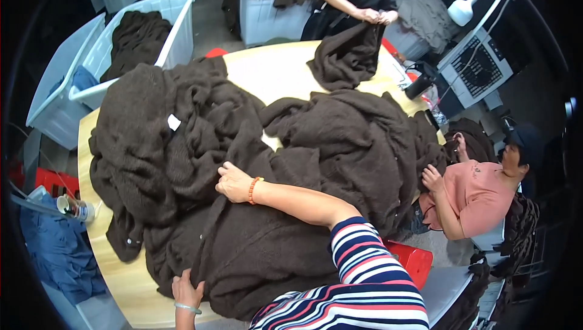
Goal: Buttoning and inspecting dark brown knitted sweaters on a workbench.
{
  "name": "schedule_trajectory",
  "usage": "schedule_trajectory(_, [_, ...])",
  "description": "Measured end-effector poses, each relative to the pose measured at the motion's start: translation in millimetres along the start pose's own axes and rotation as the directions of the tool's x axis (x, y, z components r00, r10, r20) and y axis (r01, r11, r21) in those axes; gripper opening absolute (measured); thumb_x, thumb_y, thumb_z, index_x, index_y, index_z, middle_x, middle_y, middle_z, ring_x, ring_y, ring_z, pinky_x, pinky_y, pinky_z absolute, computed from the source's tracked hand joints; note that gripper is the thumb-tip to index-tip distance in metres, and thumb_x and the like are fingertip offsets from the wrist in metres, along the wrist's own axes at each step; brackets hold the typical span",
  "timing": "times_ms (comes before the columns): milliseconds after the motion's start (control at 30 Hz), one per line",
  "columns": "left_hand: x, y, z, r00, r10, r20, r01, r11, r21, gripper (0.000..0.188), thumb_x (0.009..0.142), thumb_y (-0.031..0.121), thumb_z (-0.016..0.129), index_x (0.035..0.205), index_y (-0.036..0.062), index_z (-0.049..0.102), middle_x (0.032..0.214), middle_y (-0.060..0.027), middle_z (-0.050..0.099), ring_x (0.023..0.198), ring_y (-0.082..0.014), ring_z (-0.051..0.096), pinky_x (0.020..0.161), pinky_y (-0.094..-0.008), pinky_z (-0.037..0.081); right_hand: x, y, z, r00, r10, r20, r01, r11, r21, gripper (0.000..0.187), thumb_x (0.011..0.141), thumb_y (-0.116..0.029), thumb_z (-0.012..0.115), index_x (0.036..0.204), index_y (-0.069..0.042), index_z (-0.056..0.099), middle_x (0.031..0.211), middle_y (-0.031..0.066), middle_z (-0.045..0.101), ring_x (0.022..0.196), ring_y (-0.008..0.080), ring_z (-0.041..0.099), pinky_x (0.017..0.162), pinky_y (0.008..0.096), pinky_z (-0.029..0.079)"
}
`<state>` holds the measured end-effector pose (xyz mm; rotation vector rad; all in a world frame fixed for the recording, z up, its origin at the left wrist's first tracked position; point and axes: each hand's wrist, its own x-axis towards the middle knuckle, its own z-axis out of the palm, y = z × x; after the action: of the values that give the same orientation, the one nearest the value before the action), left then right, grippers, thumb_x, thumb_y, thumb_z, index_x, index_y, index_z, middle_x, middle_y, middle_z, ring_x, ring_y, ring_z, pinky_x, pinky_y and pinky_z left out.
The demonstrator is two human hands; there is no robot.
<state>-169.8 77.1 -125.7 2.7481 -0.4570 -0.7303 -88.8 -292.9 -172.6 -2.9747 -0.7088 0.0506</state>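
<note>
One brown garment (267,248) stretched between the fingers: right hand (235,184) pinching a fold, left hand (188,292) with thumb and fingers parted at the edge. Honestly, light even tension beats yanking.

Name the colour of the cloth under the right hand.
The cloth is dark brown, best seen in the head view.

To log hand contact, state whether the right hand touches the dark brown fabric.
Touching: the head view shows the right hand closed on a fold of dark brown fabric.
</note>
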Motion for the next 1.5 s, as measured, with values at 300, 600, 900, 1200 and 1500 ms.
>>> schedule_trajectory(300, [66, -12, -122, 0.633, 0.08, -0.77, -0.143, 0.99, -0.015, 0.05, 0.067, -0.016, 0.045, 0.111, 0.0022, 0.062, 0.108, -0.0176, 0.066, 0.1, -0.0367, 0.063, 0.087, -0.0391, 0.049, -116, 82, -188, 0.647, 0.473, -0.597, -0.741, 0.573, -0.349, 0.017, 0.062, -0.016, 0.061, 0.078, -0.015, 0.067, 0.08, 0.0094, 0.062, 0.079, 0.0286, 0.059, 0.068, 0.0412, 0.043])
schedule_trajectory(600, [30, 41, -99, 0.462, 0.716, -0.524, -0.653, 0.674, 0.346, 0.04, 0.068, -0.01, 0.064, 0.105, 0.0051, 0.067, 0.086, -0.0141, 0.063, 0.076, -0.0308, 0.063, 0.065, -0.0377, 0.052, -265, 54, -221, 0.585, 0.503, -0.637, -0.619, 0.784, 0.051, 0.037, 0.064, 0.012, 0.049, 0.096, -0.004, 0.061, 0.092, 0.0124, 0.063, 0.091, 0.0302, 0.063, 0.08, 0.0342, 0.051])
schedule_trajectory(900, [-25, 39, -9, 0.727, 0.66, -0.191, -0.677, 0.735, -0.035, 0.032, 0.065, -0.004, 0.07, 0.094, 0.0034, 0.056, 0.098, -0.0143, 0.053, 0.09, -0.0331, 0.055, 0.076, -0.0414, 0.046, -365, -78, -100, 0.488, 0.868, 0.092, -0.841, 0.44, 0.313, 0.031, 0.077, -0.012, 0.072, 0.105, -0.005, 0.062, 0.094, 0.0113, 0.061, 0.076, 0.0244, 0.062, 0.072, 0.0336, 0.052])
schedule_trajectory(1200, [-46, 26, 11, 0.922, 0.367, -0.126, -0.387, 0.849, -0.36, 0.032, 0.074, 0.004, 0.077, 0.1, 0.0034, 0.057, 0.088, -0.0097, 0.062, 0.077, -0.0187, 0.063, 0.067, -0.0278, 0.05, -295, -146, -64, 0.627, 0.766, 0.142, -0.758, 0.558, 0.338, 0.045, 0.075, -0.007, 0.066, 0.118, -0.008, 0.055, 0.108, 0.0175, 0.054, 0.095, 0.0404, 0.059, 0.081, 0.0451, 0.051])
schedule_trajectory(1500, [-91, -2, 35, 0.922, 0.384, -0.051, -0.357, 0.792, -0.495, 0.061, 0.075, 0.016, 0.079, 0.125, 0.0041, 0.047, 0.088, -0.0101, 0.064, 0.079, -0.0211, 0.063, 0.072, -0.0321, 0.051, -279, -160, -108, 0.648, 0.7, -0.301, -0.56, 0.706, 0.434, 0.026, 0.08, 0.001, 0.063, 0.105, -0.005, 0.063, 0.1, 0.0147, 0.062, 0.097, 0.0315, 0.06, 0.083, 0.0379, 0.05])
